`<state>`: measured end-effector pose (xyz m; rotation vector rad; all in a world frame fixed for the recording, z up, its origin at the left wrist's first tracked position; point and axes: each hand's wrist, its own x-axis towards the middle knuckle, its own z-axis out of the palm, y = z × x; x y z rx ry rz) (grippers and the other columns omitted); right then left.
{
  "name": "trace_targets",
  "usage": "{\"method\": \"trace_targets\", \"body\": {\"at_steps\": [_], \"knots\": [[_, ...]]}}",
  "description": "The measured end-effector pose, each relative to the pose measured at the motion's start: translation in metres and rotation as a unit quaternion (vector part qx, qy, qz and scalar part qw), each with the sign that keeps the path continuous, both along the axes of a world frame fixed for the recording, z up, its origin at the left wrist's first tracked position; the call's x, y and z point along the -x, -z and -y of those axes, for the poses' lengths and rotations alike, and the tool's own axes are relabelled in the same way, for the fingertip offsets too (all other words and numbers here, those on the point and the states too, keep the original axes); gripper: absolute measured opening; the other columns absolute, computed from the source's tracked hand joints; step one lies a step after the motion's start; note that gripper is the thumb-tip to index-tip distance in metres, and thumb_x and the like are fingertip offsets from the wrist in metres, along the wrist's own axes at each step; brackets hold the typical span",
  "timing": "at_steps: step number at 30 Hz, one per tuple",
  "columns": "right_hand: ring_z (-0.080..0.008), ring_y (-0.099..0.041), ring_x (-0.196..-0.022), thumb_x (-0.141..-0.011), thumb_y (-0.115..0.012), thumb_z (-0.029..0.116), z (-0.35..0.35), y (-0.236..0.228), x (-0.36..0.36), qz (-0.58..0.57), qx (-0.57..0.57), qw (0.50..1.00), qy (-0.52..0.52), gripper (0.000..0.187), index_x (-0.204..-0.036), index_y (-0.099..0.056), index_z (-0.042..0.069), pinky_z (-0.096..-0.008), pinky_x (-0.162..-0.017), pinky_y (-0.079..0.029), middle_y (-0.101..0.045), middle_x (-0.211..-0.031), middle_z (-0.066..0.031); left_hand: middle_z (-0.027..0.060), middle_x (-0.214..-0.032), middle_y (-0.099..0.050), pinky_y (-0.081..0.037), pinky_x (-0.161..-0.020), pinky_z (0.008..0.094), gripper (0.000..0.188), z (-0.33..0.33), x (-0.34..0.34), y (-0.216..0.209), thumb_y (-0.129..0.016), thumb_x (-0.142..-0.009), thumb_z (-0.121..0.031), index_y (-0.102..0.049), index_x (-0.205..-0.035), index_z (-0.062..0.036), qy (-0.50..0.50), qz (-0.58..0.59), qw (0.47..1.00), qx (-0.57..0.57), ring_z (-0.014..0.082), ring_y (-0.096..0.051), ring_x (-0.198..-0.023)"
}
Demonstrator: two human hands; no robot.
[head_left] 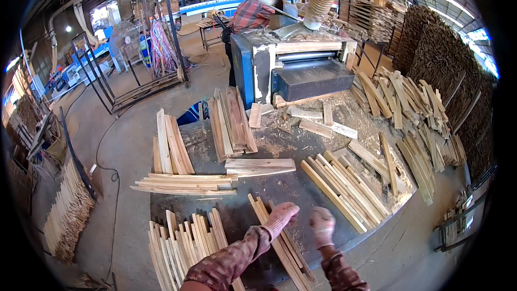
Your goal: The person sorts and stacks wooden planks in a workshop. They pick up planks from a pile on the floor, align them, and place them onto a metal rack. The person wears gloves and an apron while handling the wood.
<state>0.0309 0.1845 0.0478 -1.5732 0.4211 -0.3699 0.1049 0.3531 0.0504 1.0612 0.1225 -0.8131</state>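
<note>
Slats (pixel 288 257), probably light, stiff and rough, lie at the frame's lower centre, best held mid-length; left hand (pixel 281 219) curled above them, right hand (pixel 322 227) curled alongside, either's grip unclear

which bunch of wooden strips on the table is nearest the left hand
The narrow bundle of long tan wooden strips: only it passes partly behind the left hand in this view; the others lie farther off.

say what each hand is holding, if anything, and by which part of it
Nothing shows in the right hand. The left hand is curled in front of some wooden strips, but whether it grips one cannot be told.
</note>
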Motion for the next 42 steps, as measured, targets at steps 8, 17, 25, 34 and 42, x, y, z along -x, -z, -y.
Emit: {"method": "trace_targets", "body": {"at_steps": [8,17,25,34,42], "knots": [[-0.0179,-0.065,-0.1,-0.093,-0.066,0.008,-0.194,-0.123,-0.01,0.174,-0.122,0.948,-0.238,0.025,-0.117,-0.065,0.001,-0.0309,-0.091,-0.051,-0.069,-0.11,-0.0088,0.005,-0.093,-0.068,-0.051,-0.084,0.0309,0.011,-0.128,0.035,-0.093,-0.064,-0.093,-0.011,-0.07,-0.097,-0.0026,-0.364,0.275,0.871,-0.182,0.0152,-0.062,-0.089],[-0.0391,-0.064,-0.095,-0.093,-0.057,0.024,-0.396,-0.179,0.062,0.176,0.142,0.799,-0.557,0.028,-0.115,-0.056,0.006,-0.0462,-0.081,-0.052,-0.065,-0.103,-0.0182,0.0053,-0.089,-0.062,-0.05,-0.073,0.0296,0.016,-0.362,0.193,-0.161,-0.053,-0.094,-0.013,-0.063,-0.087,-0.0018,-0.493,0.288,0.689,-0.447,0.0152,-0.059,-0.082],[-0.039,-0.065,-0.097,-0.094,-0.052,0.025,-0.446,-0.06,0.129,0.016,0.218,0.697,-0.683,0.028,-0.111,-0.058,0.003,-0.0479,-0.084,-0.051,-0.068,-0.101,-0.0208,0.0036,-0.078,-0.064,-0.051,-0.064,0.031,0.016,-0.437,0.307,0.106,-0.06,-0.093,-0.011,-0.059,-0.077,-0.0061,-0.618,0.069,0.747,-0.234,0.0138,-0.058,-0.071],[-0.0384,-0.059,-0.116,-0.096,-0.05,0.032,-0.508,-0.094,0.151,0.097,0.214,0.689,-0.685,0.052,-0.137,-0.047,0.0,-0.0457,-0.099,-0.047,-0.06,-0.127,-0.0249,0.0031,-0.094,-0.064,-0.052,-0.072,0.0311,0.039,-0.563,0.319,-0.046,-0.065,-0.093,-0.023,-0.059,-0.129,-0.0105,-0.519,0.173,0.794,-0.263,0.0137,-0.057,-0.076],[-0.0369,-0.046,-0.135,-0.098,-0.052,0.038,-0.45,-0.123,0.125,0.065,0.129,0.747,-0.649,0.064,-0.149,-0.036,0.003,-0.0412,-0.113,-0.036,-0.044,-0.149,-0.0247,0.0036,-0.124,-0.056,-0.046,-0.084,0.0265,0.062,-0.569,0.309,-0.133,-0.06,-0.097,-0.02,-0.037,-0.152,-0.0032,-0.552,0.184,0.694,-0.425,0.0093,-0.052,-0.096]]}}
